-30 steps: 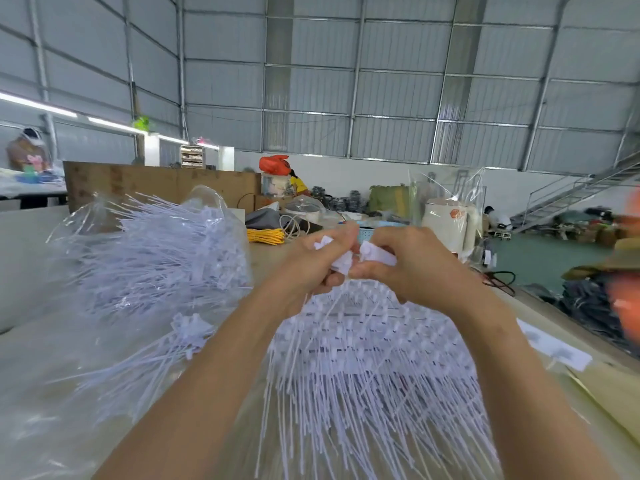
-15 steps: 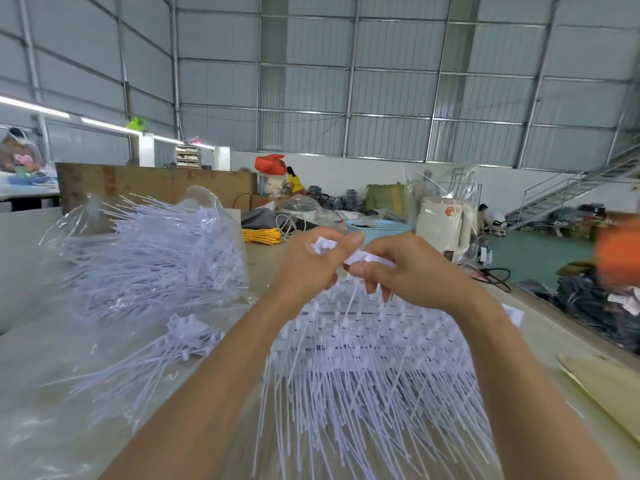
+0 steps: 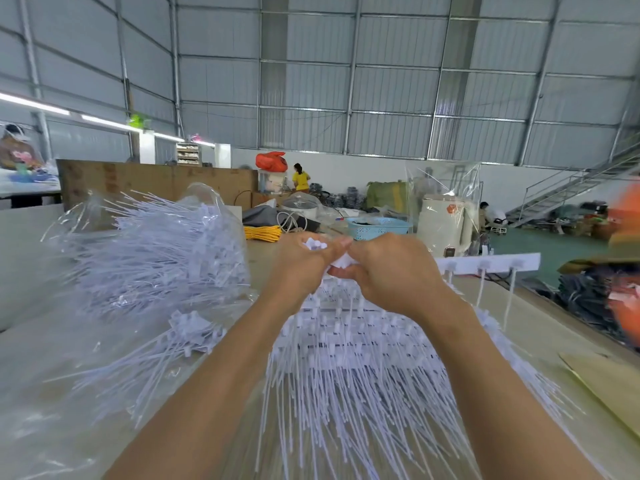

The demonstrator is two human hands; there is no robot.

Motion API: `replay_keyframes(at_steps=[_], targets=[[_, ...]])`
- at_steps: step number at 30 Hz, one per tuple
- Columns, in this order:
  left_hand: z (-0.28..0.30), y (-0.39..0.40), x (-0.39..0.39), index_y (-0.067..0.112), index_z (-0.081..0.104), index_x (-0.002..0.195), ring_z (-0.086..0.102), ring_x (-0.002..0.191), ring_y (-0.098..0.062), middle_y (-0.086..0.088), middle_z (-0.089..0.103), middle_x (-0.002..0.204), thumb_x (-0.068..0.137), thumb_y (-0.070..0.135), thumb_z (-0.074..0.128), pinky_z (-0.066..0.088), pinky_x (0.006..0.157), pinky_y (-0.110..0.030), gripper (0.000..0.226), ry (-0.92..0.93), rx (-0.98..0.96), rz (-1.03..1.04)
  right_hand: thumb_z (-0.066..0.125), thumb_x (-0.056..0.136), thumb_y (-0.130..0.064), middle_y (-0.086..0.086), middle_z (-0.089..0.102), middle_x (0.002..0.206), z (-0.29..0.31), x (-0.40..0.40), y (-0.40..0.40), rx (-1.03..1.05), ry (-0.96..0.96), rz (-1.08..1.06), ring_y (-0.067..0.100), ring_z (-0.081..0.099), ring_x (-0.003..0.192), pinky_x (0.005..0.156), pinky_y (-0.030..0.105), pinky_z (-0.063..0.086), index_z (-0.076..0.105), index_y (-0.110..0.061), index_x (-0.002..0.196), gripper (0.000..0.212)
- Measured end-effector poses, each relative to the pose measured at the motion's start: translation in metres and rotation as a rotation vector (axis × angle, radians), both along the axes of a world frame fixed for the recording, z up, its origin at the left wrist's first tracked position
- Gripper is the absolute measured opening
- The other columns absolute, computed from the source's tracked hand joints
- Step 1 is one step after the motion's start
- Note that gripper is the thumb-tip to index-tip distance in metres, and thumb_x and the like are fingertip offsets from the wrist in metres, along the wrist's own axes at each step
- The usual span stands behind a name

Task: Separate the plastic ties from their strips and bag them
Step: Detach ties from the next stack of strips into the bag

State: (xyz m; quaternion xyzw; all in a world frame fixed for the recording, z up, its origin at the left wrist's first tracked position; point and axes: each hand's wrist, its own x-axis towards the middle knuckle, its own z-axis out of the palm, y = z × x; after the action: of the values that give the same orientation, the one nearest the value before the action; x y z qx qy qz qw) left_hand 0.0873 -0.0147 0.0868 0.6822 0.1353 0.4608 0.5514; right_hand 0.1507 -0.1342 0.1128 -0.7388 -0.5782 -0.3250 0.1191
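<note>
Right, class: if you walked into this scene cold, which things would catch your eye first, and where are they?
First, the two hands meeting at centre: the left hand holds a cluster of white tie heads while the right hand pinches a white strip running out to the right. Below them fans a big heap of white plastic ties, and at left a clear bag bulges with more ties.

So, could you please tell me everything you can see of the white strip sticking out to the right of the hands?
The white strip is a flat, narrow bar that looks like plastic, held roughly level above the table. Three ties still hang from it by blocky heads, thin tails pointing down. Its near end disappears behind the right hand, which seems to hold it; the grip itself is hidden. Its far end is free, touching nothing.
</note>
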Motion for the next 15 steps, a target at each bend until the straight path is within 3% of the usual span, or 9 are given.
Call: replay_keyframes(at_steps=[3,5,6,7,8,10,11,13,15], targets=[[-0.002,0.006,0.002,0.019,0.055,0.046,0.037,0.028,-0.008,0.004,0.049,0.037,0.079,0.014,0.073,0.024,0.034,-0.015,0.039,0.076,0.041,0.095,0.048,0.094,-0.026,-0.001,0.05,0.07,0.008,-0.013,-0.006,-0.057,-0.081,-0.043,0.023,0.055,0.074,0.057,0.027,0.029,0.059,-0.022,0.108,0.018],[-0.012,0.019,0.0,0.02,0.047,0.046,0.044,0.043,-0.013,0.002,0.046,0.045,0.082,0.01,0.066,0.036,0.043,-0.022,0.042,0.222,0.106,0.325,0.057,0.086,-0.018,-0.008,0.045,0.059,0.015,-0.035,-0.011,0.095,-0.093,0.183,0.02,0.056,0.062,0.052,0.026,0.032,0.064,-0.025,0.088,0.011],[-0.018,0.03,-0.004,0.019,0.046,0.051,0.047,0.05,-0.017,0.001,0.047,0.051,0.084,0.009,0.062,0.045,0.051,-0.027,0.038,0.26,0.038,0.371,0.061,0.08,-0.017,-0.011,0.043,0.053,0.019,-0.047,-0.013,0.208,-0.083,0.312,0.018,0.05,0.051,0.047,0.024,0.033,0.064,-0.024,0.074,0.01],[-0.024,0.04,-0.007,0.018,0.047,0.056,0.049,0.052,-0.016,0.001,0.05,0.053,0.087,0.01,0.059,0.051,0.058,-0.03,0.035,0.245,-0.072,0.344,0.063,0.075,-0.018,-0.011,0.046,0.048,0.023,-0.057,-0.016,0.319,-0.056,0.43,0.018,0.046,0.045,0.044,0.023,0.034,0.061,-0.023,0.063,0.012],[-0.025,0.045,-0.008,0.016,0.049,0.059,0.048,0.046,-0.013,0.002,0.052,0.05,0.09,0.012,0.06,0.05,0.053,-0.027,0.033,0.188,-0.208,0.255,0.063,0.074,-0.02,-0.01,0.049,0.048,0.028,-0.061,-0.02,0.366,-0.007,0.474,0.018,0.045,0.043,0.044,0.024,0.036,0.058,-0.025,0.059,0.016],[-0.014,0.046,-0.012,0.012,0.051,0.063,0.034,0.03,-0.005,0.007,0.048,0.037,0.091,0.022,0.063,0.03,0.034,-0.015,0.032,0.11,-0.348,0.054,0.063,0.082,-0.028,-0.012,0.045,0.049,0.038,-0.052,-0.026,0.313,0.095,0.366,0.013,0.041,0.046,0.051,0.027,0.035,0.045,-0.032,0.056,0.032],[-0.005,0.042,-0.013,0.011,0.051,0.066,0.028,0.027,-0.004,0.008,0.045,0.034,0.091,0.03,0.062,0.022,0.033,-0.012,0.033,0.092,-0.359,-0.028,0.063,0.086,-0.031,-0.012,0.041,0.049,0.039,-0.041,-0.03,0.226,0.111,0.255,0.009,0.037,0.048,0.053,0.027,0.033,0.04,-0.033,0.055,0.039],[0.015,0.033,-0.019,0.012,0.052,0.069,0.027,0.027,-0.002,0.01,0.042,0.034,0.091,0.039,0.059,0.019,0.033,-0.01,0.036,0.02,-0.343,-0.088,0.061,0.087,-0.032,-0.007,0.042,0.051,0.038,-0.015,-0.041,0.141,0.187,0.13,0.008,0.037,0.05,0.055,0.028,0.032,0.039,-0.029,0.054,0.04],[0.035,0.028,-0.035,0.017,0.053,0.07,0.03,0.029,-0.002,0.01,0.046,0.037,0.089,0.042,0.062,0.023,0.034,-0.01,0.032,-0.156,-0.308,-0.023,0.063,0.084,-0.031,-0.001,0.044,0.048,0.037,0.002,-0.05,0.178,0.235,0.122,0.017,0.042,0.051,0.054,0.03,0.033,0.042,-0.021,0.051,0.04]])
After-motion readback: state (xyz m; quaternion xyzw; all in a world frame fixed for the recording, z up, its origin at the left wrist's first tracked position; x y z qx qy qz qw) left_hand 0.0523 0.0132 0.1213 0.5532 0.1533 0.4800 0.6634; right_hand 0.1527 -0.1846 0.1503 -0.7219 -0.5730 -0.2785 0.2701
